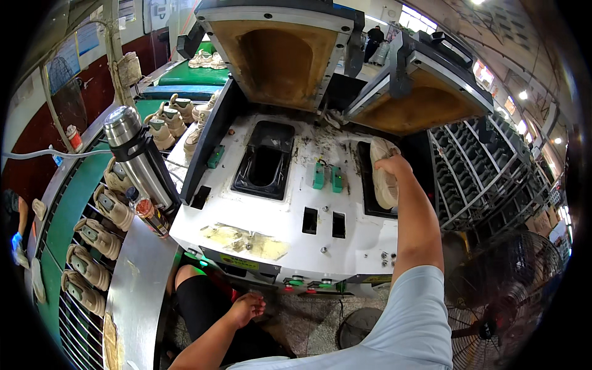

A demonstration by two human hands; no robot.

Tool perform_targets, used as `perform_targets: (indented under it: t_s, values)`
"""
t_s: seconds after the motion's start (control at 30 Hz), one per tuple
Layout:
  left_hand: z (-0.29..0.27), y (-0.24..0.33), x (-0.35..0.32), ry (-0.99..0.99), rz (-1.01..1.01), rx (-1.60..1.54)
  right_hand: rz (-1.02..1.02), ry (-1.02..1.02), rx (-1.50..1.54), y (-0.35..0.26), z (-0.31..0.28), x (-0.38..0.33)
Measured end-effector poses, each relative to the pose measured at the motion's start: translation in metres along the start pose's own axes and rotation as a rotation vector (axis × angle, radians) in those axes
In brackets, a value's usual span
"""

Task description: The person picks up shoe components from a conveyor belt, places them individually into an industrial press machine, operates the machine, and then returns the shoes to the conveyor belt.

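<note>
My right hand (394, 165) is closed on the upper part of a beige shoe (385, 185). The shoe is sole-side out of clear view and stands in the right black recess (367, 200) of a white press machine (277, 225). Low in front of the machine, over my lap, my left hand (248, 308) has its fingers curled in, and nothing shows in it. The left black recess (283, 137) holds no shoe. Two raised lids with brown padded insides, the left lid (228, 43) and the right lid (419, 98), stand above the recesses.
Left of the machine, beige shoes (92, 237) line a green conveyor (58, 216). A steel thermos (139, 157) and a bottle (148, 213) stand on the metal ledge. At the right are a rack (475, 166) and a large fan (505, 296). Another person (374, 43) stands far back.
</note>
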State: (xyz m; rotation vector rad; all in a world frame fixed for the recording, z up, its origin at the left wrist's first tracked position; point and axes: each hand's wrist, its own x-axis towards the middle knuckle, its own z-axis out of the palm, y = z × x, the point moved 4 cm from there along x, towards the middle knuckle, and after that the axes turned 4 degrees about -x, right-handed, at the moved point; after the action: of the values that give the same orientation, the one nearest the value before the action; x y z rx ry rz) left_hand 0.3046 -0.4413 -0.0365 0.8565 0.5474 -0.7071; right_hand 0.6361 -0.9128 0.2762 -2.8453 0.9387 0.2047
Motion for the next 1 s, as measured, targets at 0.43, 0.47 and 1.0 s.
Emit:
perform_targets:
  t_s: [0.43,0.47,1.0]
  values:
    - [0.021,-0.013,-0.001,-0.039,0.195,0.612,-0.699,0.937,0.149,0.097,0.056,-0.159]
    - [0.024,-0.019,-0.001,-0.06,0.24,0.724,-0.694,0.849,0.239,0.105,0.06,-0.193]
    - [0.125,0.001,0.02,-0.436,0.287,0.794,0.485,0.168,1.949,0.258,0.279,-0.257]
